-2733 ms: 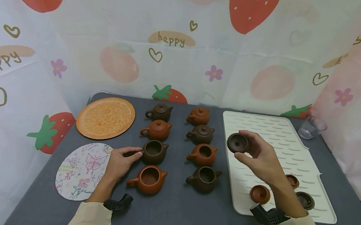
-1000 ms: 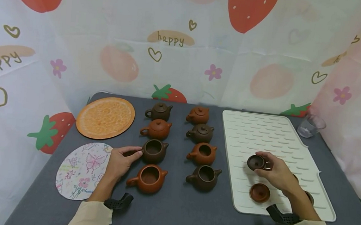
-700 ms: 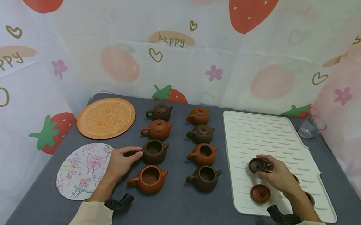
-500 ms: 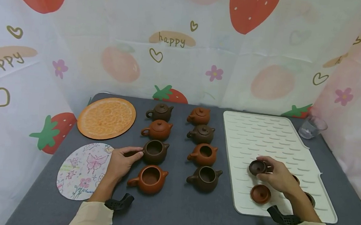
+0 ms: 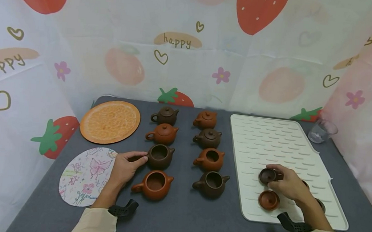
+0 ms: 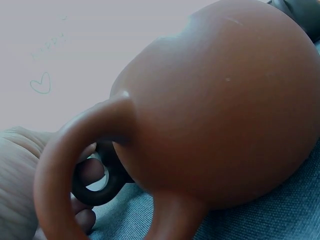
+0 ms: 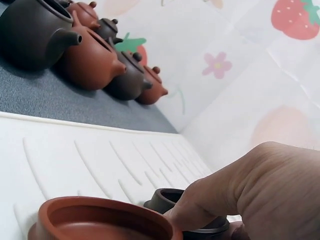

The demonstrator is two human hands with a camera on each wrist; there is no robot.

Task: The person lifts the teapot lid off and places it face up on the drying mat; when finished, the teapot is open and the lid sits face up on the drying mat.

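My left hand [image 5: 124, 167] holds the handle of a dark brown lidless teapot [image 5: 159, 162]; the left wrist view shows a finger through its dark loop. A reddish-brown lidless teapot [image 6: 225, 100] stands nearer and fills much of that view. Over on the white ridged mat [image 5: 263, 136], my right hand [image 5: 287, 182] pinches a dark teapot lid [image 5: 267, 176], upturned and low over the surface. Just nearer lies a reddish upturned lid [image 5: 269, 200], close to the thumb in the right wrist view. More lids are partly hidden behind the right hand and forearm.
Two more lidless teapots, one reddish [image 5: 210, 159] and one dark [image 5: 212, 184], stand mid-table. Several lidded teapots [image 5: 165, 133] line up behind. An orange round mat [image 5: 110, 122] and a drawn-on round mat [image 5: 82, 177] lie left. A clear cup [image 5: 322, 132] stands far right.
My right hand has brought the dark lid down from above the mat and nearer to me, beside the reddish lid. My left hand stays on the dark teapot's handle.
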